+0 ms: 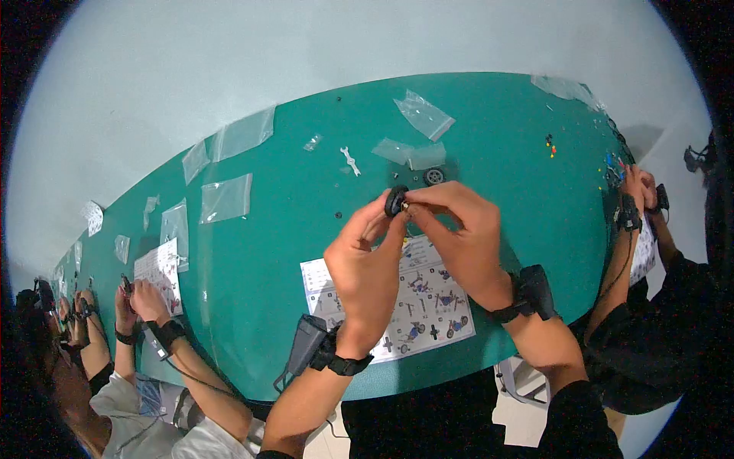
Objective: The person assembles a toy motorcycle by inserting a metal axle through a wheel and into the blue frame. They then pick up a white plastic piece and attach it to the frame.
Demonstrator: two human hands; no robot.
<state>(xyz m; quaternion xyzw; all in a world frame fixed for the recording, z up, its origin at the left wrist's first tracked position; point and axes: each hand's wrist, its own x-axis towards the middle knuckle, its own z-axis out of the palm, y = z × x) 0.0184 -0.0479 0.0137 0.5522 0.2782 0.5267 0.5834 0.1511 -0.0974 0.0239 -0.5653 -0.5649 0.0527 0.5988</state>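
Observation:
My left hand [365,264] pinches a small black toy wheel [395,200] between thumb and fingers, above the green table. Close against it, my right hand [459,229] has its thumb and forefinger together on a tiny light-coloured part [406,206] at the wheel's side; its kind is too small to make out. Just behind my hands, a second black wheel [434,177] lies flat on the table. Under my wrists is a printed instruction sheet [428,306] with pictures of a toy motorcycle, partly hidden by my left hand and forearm.
A white wrench [349,161] lies beyond my hands. Clear plastic bags [424,115] are spread over the green table [290,206]. Small coloured parts [551,146] lie to the right. Co-workers' hands [149,302] are at the left, and another person's hands [638,187] at the right.

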